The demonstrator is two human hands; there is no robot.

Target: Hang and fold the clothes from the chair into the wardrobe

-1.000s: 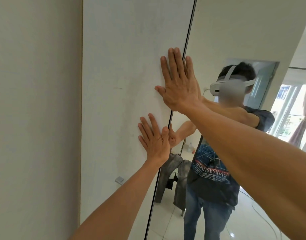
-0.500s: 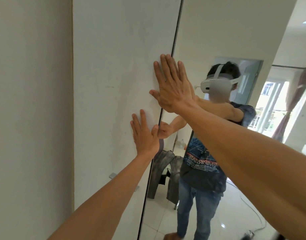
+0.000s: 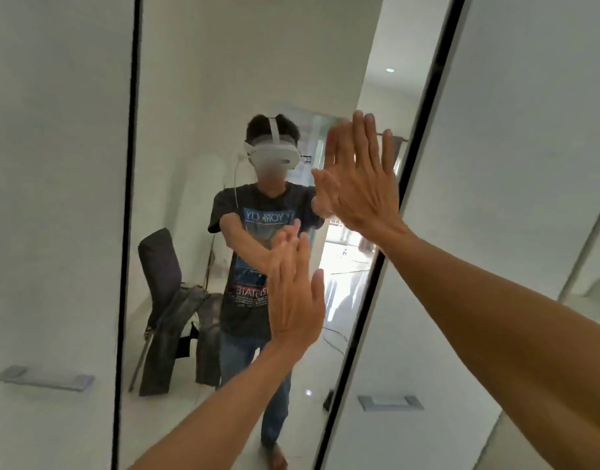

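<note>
I face the wardrobe's mirrored sliding door (image 3: pixel 190 96), framed by black edges. My left hand (image 3: pixel 296 296) is flat and open against the mirror, low and central. My right hand (image 3: pixel 358 178) is flat and open against the mirror higher up, close to its right black edge. Neither hand holds anything. The mirror reflects a dark chair (image 3: pixel 159 262) behind me with grey clothes (image 3: pixel 181 330) draped over its seat and side.
White wardrobe panels stand on both sides, the left one (image 3: pixel 54 198) with a metal handle (image 3: pixel 44 378), the right one (image 3: pixel 495 198) with a metal handle (image 3: pixel 390 403). The mirror also reflects a person wearing a headset, a white tiled floor and a bright doorway.
The view has swung right and the mirrored door now fills the middle. Both hands have shifted from the white panel's edge onto the mirror, toward its right edge.
</note>
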